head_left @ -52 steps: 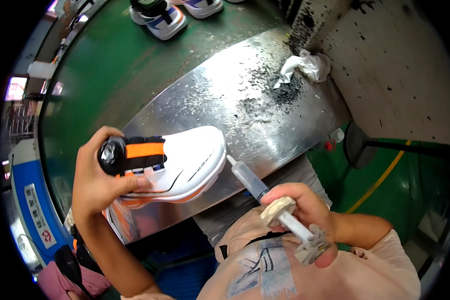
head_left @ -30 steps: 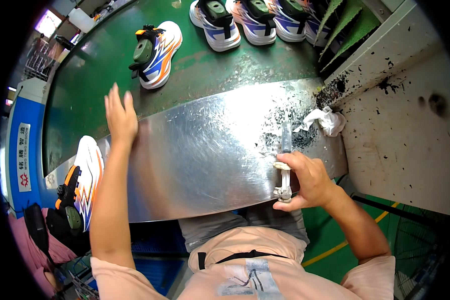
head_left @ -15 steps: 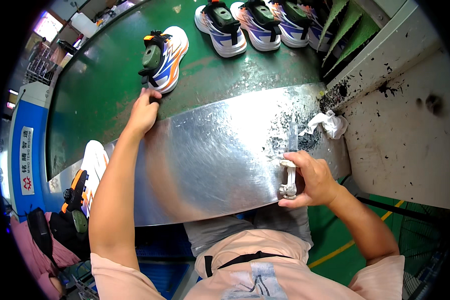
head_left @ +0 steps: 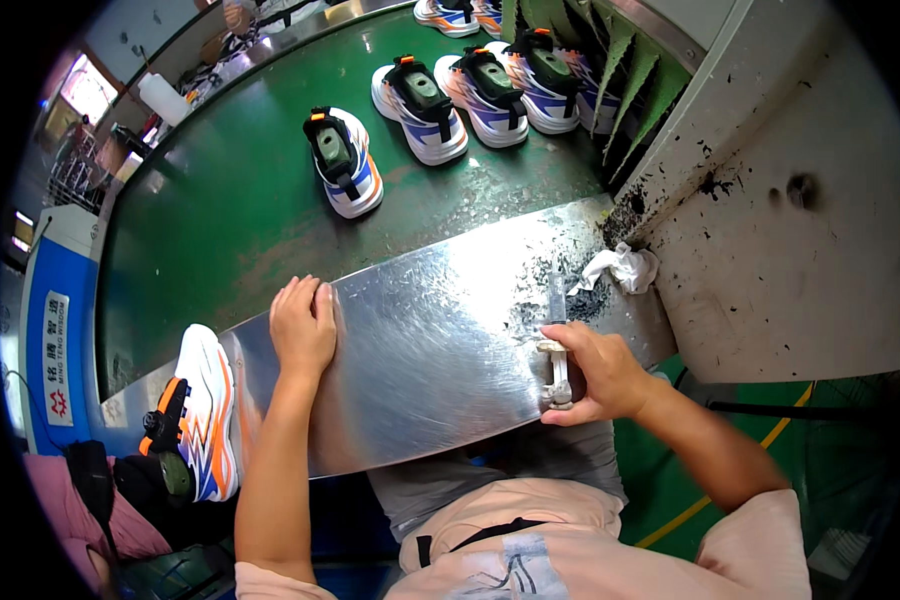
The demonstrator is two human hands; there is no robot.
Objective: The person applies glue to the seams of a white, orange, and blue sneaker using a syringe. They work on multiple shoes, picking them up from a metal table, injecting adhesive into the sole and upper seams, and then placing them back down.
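Left hand: my left hand (head_left: 303, 325) lies flat, palm down and fingers together, on the far edge of the steel plate; it holds nothing.
Right hand: my right hand (head_left: 595, 372) is curled loosely round a syringe, thumb near the plunger end, fingers wrapped over the barrel.
Syringe: the syringe (head_left: 556, 335) lies along the plate's right part, tip pointing away from me toward the dark crumbs, plunger end near the edge closest to me.
Steel plate: the steel plate (head_left: 430, 350) is a shiny, scratched sheet that runs slantwise in front of me, its right end speckled with black crumbs (head_left: 580, 300).
Rag: a crumpled white rag (head_left: 622, 268) sits at the plate's far right corner, just beside the crumbs.
Conveyor: a green belt (head_left: 230, 230) curves behind the plate, worn to brown in patches.
Shoes on belt: one white, blue and orange shoe (head_left: 342, 162) stands alone, well apart from my left hand; a row of others (head_left: 470, 85) stands farther along.
Shoe by me: a white and orange shoe (head_left: 198, 415) lies at the plate's left end, near my left elbow.
Machine: a pale housing (head_left: 790, 230) spattered with black rises on the right.
Floor: green floor with a yellow line (head_left: 710, 500) shows under my right arm.
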